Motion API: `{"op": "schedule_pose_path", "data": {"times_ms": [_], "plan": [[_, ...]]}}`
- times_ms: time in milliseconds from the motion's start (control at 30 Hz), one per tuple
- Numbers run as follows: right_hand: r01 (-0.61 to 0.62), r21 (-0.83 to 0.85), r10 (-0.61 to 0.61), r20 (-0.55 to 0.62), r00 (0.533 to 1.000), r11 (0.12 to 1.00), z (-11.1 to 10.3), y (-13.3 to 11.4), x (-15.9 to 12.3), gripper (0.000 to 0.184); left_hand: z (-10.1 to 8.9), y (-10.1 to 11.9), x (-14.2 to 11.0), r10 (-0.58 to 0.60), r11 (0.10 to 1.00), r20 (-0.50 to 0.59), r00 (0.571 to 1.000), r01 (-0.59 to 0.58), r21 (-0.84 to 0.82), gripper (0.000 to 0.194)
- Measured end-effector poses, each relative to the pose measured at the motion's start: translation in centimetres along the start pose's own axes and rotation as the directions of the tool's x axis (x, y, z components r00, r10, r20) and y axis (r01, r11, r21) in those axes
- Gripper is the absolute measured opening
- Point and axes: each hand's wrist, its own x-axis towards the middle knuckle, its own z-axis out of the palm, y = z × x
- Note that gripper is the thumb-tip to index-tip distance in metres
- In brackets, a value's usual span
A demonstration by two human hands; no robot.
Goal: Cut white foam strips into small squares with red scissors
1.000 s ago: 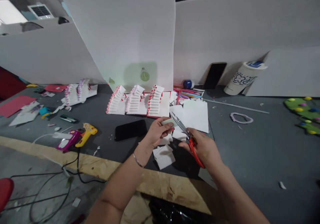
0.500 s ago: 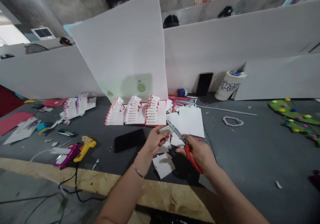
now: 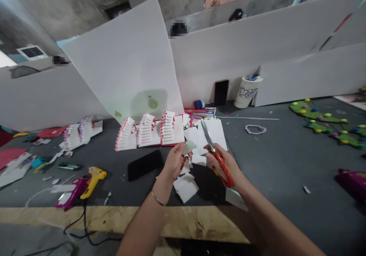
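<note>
fingers pinching a paper scrap beside closed scissor blades

fingers [image 3: 183, 153] of the left hand [image 3: 174, 161] are pinching a small pale paper piece [image 3: 189, 147] by its lower left edge, holding it up over the grey table [image 3: 286, 164]. the right hand [image 3: 223, 164] is gripping red-handled scissors [image 3: 215, 155], its fingers curling through the loops. the blades are pointing up and slightly away from the person, their long axis running near upright, and the two blades are looking closed or nearly so. the paper piece is sitting just to the left of the blades, near them but apart, with a narrow gap showing between. the left hand is the one touching the paper; the right is only touching the scissors.

white paper offcuts [image 3: 185, 187] are lying on the table under both hands, a black phone [image 3: 145, 165] is resting to their left, and stepped paper models [image 3: 145, 132] are standing beyond. the right fingertips inside the loops are hidden, and the paper's exact shape is hard to make out. part of another offcut is being covered by the right wrist.
</note>
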Motion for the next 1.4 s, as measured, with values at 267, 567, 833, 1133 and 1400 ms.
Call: {"op": "schedule_pose_path", "data": {"times_ms": [267, 567, 833, 1133, 1400], "plan": [[-0.066, 0.455, 0.063, 0.022, 0.998, 0.888, 0.5, -1.1, 0.2, 0.04, 0.8, 0.2, -0.8, 0.083, 0.958, 0.159, 0.984, -0.122, 0.258, 0.026], [-0.025, 0.401, 0.073, -0.107, 0.992, 0.916, 0.0, -1.1, 0.5, 0.041, 1.1, -0.2, -0.9, 0.018, 0.955, 0.125, 0.992, -0.054, 0.29, 0.043], [-0.114, 0.545, 0.154, -0.028, 0.988, 0.831, 0.0, -1.2, 0.4, 0.04, 1.1, 0.2, -0.6, -0.028, 0.99, -0.009, 1.0, 0.029, 0.137, 0.04], [-0.111, 0.459, 0.146, -0.042, 0.988, 0.882, 0.0, -0.7, 0.7, 0.041, 1.2, 0.1, -0.8, -0.038, 0.979, 0.077, 0.996, 0.022, 0.204, 0.044], [-0.073, 0.453, 0.138, -0.111, 0.984, 0.888, -0.4, -0.7, 0.7, 0.039, 0.9, -0.3, -0.7, -0.035, 0.947, 0.061, 0.998, 0.014, 0.32, 0.038]]}}
